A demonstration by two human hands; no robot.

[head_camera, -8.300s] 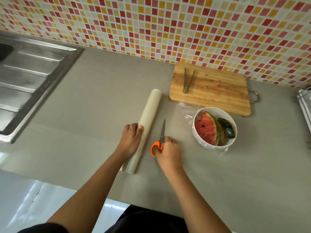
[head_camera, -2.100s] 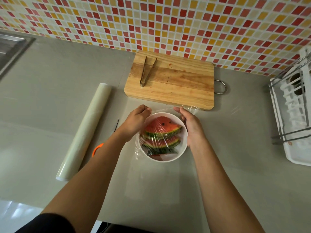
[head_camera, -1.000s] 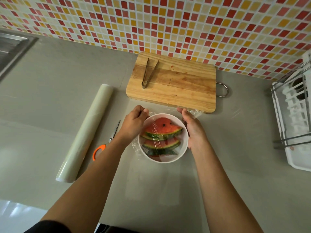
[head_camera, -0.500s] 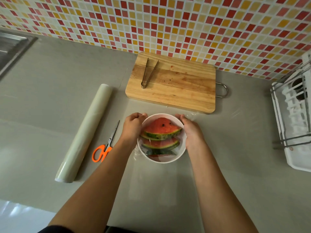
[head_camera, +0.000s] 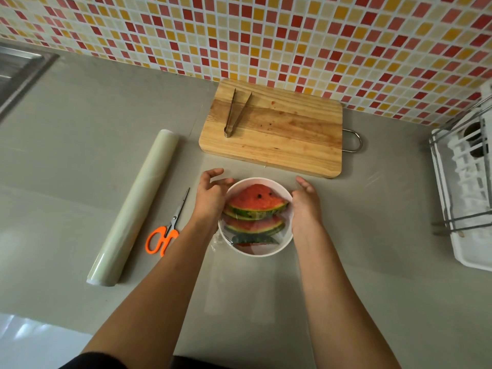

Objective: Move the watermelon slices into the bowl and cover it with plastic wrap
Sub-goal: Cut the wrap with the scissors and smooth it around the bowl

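Observation:
A white bowl stands on the grey counter just in front of the cutting board. It holds watermelon slices stacked on edge under a stretched sheet of plastic wrap, which bunches at the bowl's lower left side. My left hand is at the bowl's left rim with fingers spread and lifted. My right hand lies flat against the right side with fingers extended. Neither hand closes around anything.
The roll of plastic wrap lies diagonally to the left, with orange-handled scissors between it and my left arm. Metal tongs rest on the wooden cutting board. A dish rack stands at the right edge, a sink at the far left.
My hands left the roll and scissors and went to the bowl, pressing the film around its rim. In the last half second the fingers of both hands have opened away from the bowl.

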